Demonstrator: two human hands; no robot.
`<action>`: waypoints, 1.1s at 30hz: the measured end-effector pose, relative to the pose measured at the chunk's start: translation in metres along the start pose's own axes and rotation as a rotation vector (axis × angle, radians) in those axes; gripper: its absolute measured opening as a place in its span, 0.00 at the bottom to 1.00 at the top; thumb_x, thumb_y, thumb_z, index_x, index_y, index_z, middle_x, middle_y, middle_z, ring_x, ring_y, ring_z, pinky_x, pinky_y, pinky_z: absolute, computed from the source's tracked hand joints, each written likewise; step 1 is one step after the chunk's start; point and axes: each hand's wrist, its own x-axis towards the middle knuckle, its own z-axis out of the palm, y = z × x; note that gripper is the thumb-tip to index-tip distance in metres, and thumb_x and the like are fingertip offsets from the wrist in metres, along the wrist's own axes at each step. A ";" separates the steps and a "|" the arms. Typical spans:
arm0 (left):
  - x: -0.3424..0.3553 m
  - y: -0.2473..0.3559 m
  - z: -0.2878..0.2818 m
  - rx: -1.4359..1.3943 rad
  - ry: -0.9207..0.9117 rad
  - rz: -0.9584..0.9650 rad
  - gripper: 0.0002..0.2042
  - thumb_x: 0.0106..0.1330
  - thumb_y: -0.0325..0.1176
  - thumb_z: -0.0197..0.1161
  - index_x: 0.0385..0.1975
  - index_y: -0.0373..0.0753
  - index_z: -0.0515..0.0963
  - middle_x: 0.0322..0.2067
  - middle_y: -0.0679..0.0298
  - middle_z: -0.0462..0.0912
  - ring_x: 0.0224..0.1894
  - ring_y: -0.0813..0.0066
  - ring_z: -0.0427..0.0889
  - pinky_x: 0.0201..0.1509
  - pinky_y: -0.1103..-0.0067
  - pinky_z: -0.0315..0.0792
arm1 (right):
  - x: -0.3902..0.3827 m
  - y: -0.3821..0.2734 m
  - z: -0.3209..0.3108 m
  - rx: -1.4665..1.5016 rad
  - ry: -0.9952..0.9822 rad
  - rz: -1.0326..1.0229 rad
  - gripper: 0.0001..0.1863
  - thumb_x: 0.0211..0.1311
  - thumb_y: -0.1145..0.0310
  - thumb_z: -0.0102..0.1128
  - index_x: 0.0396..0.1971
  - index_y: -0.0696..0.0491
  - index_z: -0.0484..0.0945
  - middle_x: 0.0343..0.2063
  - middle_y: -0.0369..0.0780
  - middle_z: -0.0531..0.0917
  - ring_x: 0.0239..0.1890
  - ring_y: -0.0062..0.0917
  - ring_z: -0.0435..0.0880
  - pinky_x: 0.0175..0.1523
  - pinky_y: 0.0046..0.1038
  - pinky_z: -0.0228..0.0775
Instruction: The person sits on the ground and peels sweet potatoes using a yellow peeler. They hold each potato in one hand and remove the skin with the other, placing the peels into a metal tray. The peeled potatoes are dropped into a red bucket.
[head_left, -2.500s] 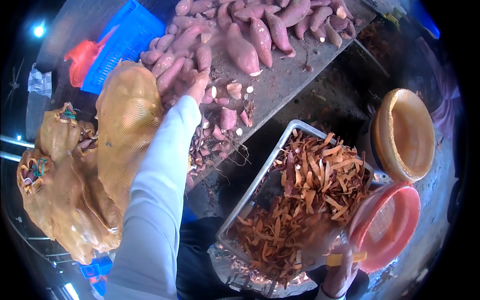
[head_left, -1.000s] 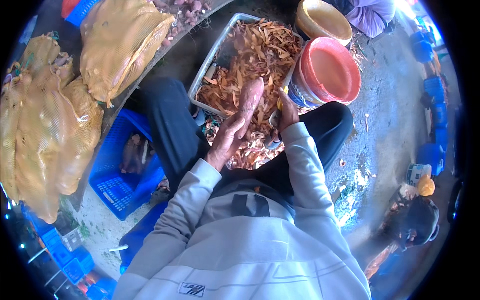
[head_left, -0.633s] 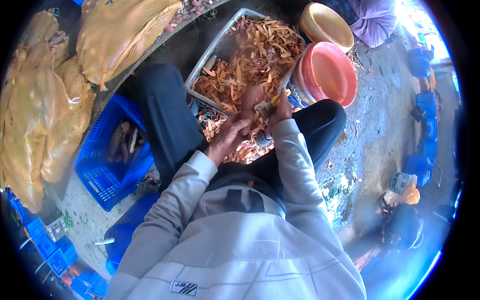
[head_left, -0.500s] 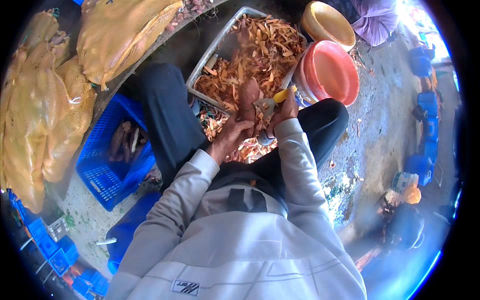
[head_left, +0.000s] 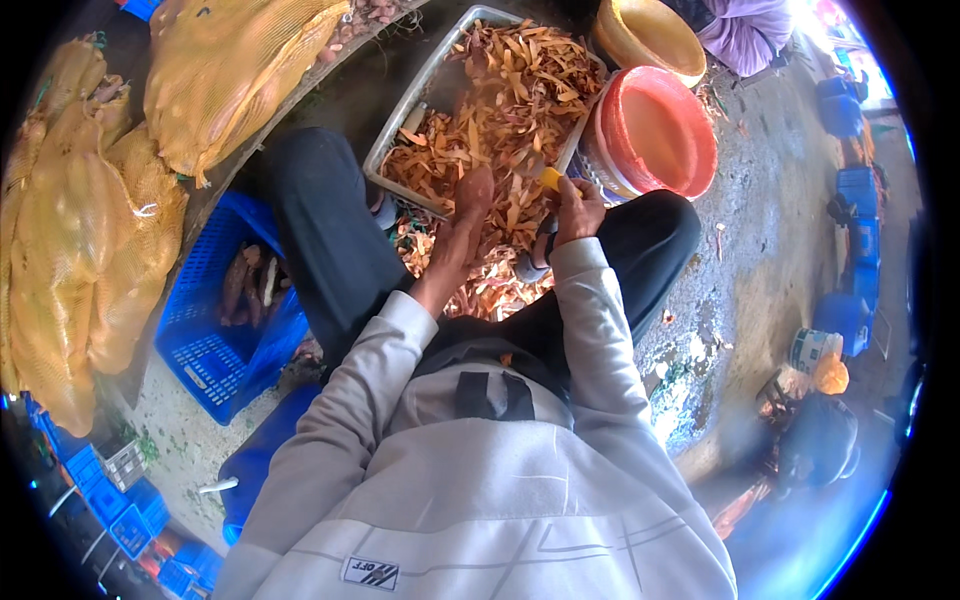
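While we scanned from the left edge, we noted first the yellow mesh sacks [head_left: 90,240] piled along the side, bulging and full. Next came a blue crate [head_left: 225,320] on the ground beside the seated person's left knee, with a few dark reddish tubers lying in it.

Between the knees, the left hand [head_left: 462,225] was wrapped around a sweet potato [head_left: 474,187], fingers clenched about its lower half, its upper end pointing away over the near rim of a grey tray [head_left: 420,95]. The tray was heaped with orange-brown peelings [head_left: 520,85], and more had spilled onto the ground by the feet.

Just right of the tuber, the right hand [head_left: 578,208] gripped a yellow-handled peeler [head_left: 548,177], fingers closed on the handle, the blade end close against the tuber's side; whether it touched we could not tell.

We judged the step to be peeling, a stroke in progress or about to start. The next move would call for a firm hold with the left, a steady draw of the blade along the skin, and a turn of the tuber to expose an unpeeled face.

Farther right stood an orange-red basin [head_left: 650,135], a yellow basin [head_left: 650,35] behind it, and blue containers [head_left: 850,190] well apart on wet concrete.
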 end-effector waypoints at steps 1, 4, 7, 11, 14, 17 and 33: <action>0.005 -0.005 -0.003 -0.049 0.027 -0.007 0.26 0.71 0.54 0.56 0.65 0.51 0.65 0.55 0.74 0.74 0.49 0.76 0.81 0.36 0.82 0.68 | 0.000 0.004 0.001 -0.029 -0.027 -0.025 0.14 0.60 0.68 0.65 0.40 0.63 0.78 0.27 0.42 0.84 0.26 0.24 0.84 0.32 0.22 0.75; 0.019 -0.008 -0.002 -0.157 0.090 -0.053 0.21 0.68 0.49 0.63 0.56 0.48 0.70 0.39 0.72 0.80 0.39 0.77 0.85 0.24 0.83 0.66 | 0.014 0.037 -0.008 -0.110 -0.118 -0.059 0.12 0.58 0.72 0.63 0.37 0.64 0.76 0.28 0.44 0.85 0.27 0.27 0.86 0.30 0.26 0.77; 0.031 -0.016 -0.004 -0.062 -0.004 0.131 0.26 0.71 0.42 0.59 0.67 0.44 0.64 0.58 0.71 0.77 0.46 0.76 0.82 0.43 0.82 0.77 | 0.035 0.073 -0.008 -0.183 -0.130 0.117 0.11 0.55 0.74 0.62 0.35 0.65 0.77 0.29 0.45 0.85 0.27 0.29 0.88 0.29 0.28 0.79; 0.058 -0.043 -0.037 -0.022 0.161 0.160 0.14 0.66 0.38 0.65 0.46 0.40 0.73 0.31 0.67 0.79 0.25 0.76 0.79 0.22 0.78 0.73 | 0.024 0.065 0.004 -0.532 -0.277 0.231 0.15 0.56 0.72 0.62 0.43 0.63 0.79 0.34 0.44 0.84 0.31 0.29 0.87 0.31 0.27 0.78; 0.057 -0.045 -0.046 -0.004 0.161 0.093 0.12 0.66 0.39 0.65 0.40 0.40 0.73 0.24 0.65 0.75 0.17 0.76 0.73 0.15 0.78 0.67 | 0.036 0.080 0.006 -0.848 -0.318 -0.017 0.15 0.56 0.67 0.63 0.42 0.60 0.80 0.32 0.42 0.84 0.25 0.27 0.83 0.28 0.28 0.75; 0.048 -0.034 -0.038 0.015 0.220 -0.014 0.13 0.68 0.43 0.64 0.38 0.41 0.73 0.20 0.65 0.72 0.13 0.77 0.68 0.12 0.79 0.62 | 0.039 0.084 0.011 -0.443 -0.361 0.374 0.16 0.58 0.61 0.62 0.39 0.58 0.79 0.29 0.41 0.83 0.20 0.25 0.77 0.24 0.27 0.70; 0.036 -0.009 -0.021 0.138 0.179 0.155 0.14 0.72 0.53 0.54 0.42 0.52 0.77 0.28 0.77 0.71 0.23 0.86 0.67 0.22 0.88 0.60 | 0.004 0.037 0.002 -0.136 -0.445 0.098 0.14 0.70 0.56 0.51 0.39 0.53 0.77 0.27 0.38 0.78 0.28 0.27 0.77 0.32 0.29 0.68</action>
